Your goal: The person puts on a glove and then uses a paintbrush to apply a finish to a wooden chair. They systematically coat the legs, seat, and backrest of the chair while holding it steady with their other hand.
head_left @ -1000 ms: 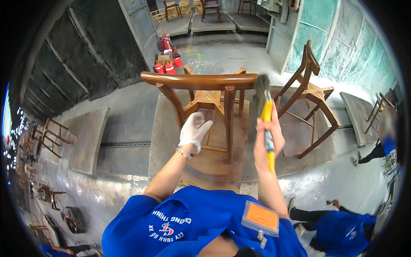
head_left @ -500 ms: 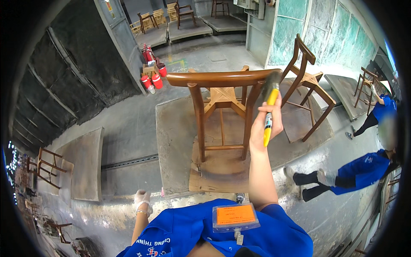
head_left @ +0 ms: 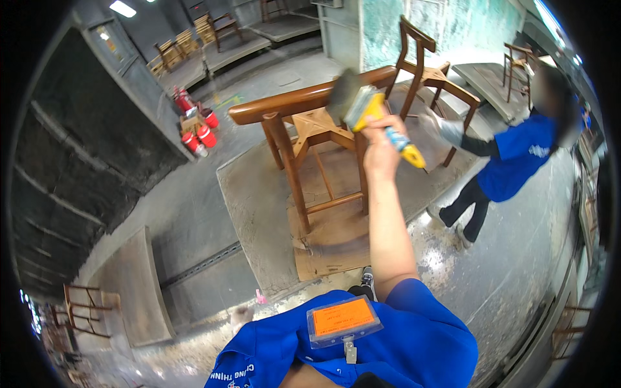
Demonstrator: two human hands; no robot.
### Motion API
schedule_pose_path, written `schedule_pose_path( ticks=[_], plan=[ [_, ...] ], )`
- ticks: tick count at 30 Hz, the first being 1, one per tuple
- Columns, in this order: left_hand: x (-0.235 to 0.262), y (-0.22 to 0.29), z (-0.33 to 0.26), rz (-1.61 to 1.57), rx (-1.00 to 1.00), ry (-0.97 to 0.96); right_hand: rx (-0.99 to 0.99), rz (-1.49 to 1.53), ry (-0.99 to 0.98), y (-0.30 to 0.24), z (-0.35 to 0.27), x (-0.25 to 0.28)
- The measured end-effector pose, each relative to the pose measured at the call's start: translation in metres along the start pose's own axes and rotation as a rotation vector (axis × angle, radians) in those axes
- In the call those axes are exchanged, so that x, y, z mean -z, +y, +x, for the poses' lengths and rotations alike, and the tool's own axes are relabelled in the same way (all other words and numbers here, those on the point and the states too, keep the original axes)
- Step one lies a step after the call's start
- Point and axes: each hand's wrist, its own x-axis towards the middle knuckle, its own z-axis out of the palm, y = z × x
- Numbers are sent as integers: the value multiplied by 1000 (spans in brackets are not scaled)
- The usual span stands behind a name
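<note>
- Workshop concrete floor (head_left: pixel 194 213), cardboard sheet (head_left: pixel 330 239) under a wooden chair (head_left: pixel 310 129).
- Right hand (head_left: pixel 381 145) fingers clenched around a yellow-handled paintbrush (head_left: pixel 372 110) at the glossy top rail; seat looks bare.
- Left hand: cannot tell.

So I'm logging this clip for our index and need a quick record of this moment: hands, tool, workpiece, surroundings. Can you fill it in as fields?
right hand: raised, gripping a paintbrush
paintbrush: yellow handle, wide bristles at the chair's top rail
wooden chair: brown, standing on cardboard sheet
left hand: gloved, low beside the body, holding nothing visible
co-worker: blue shirt, to the right, near another chair
red buckets: on the floor, far left
</note>
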Motion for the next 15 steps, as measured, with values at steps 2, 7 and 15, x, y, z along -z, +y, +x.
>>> schedule_pose_path(
  ticks=[2,7,15],
  plan=[
    [-2,-11,1,101,35,-104,-38,502,66,5,35,50],
    [-8,-17,16,70,73,-162,-420,723,246,121,17,117],
    [-2,26,48,373,-58,-230,-586,303,390,157,2,163]
  ],
)
